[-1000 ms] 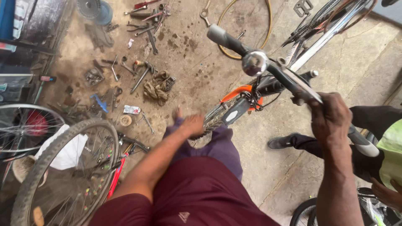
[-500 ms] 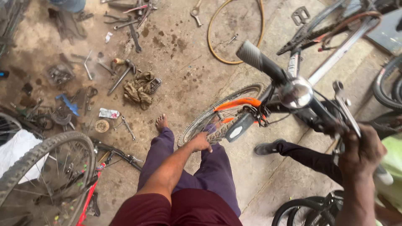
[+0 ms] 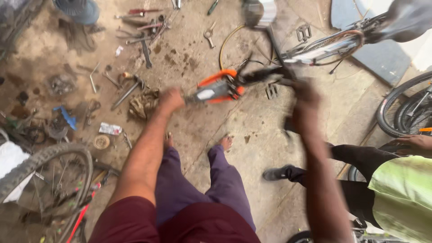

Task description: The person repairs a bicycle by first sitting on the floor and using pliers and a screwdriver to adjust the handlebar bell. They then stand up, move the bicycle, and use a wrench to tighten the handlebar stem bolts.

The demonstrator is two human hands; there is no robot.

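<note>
I stand barefoot in purple trousers on a dirty concrete floor and hold a bicycle [image 3: 252, 78] in front of me. It is black with an orange mudguard [image 3: 216, 76] and is blurred by motion. My left hand [image 3: 172, 99] grips its left end, beside the orange part. My right hand [image 3: 306, 96], also blurred, is closed on the dark frame near a pedal [image 3: 272, 91]. The handlebar and a shiny bell [image 3: 260, 11] point away from me at the top of the view.
Spanners, pliers and other tools [image 3: 135, 85] and a crumpled rag [image 3: 143, 104] litter the floor to the left. A loose wheel [image 3: 49, 155] lies at lower left. Another person in a green shirt [image 3: 400, 193], one hand [image 3: 414, 144] out, sits at right among parked bicycles [image 3: 405, 108].
The bicycle has swung round, its handlebar now far from me. My left hand moved up and left with the orange end. My right hand went from the handlebar grip to the frame.
</note>
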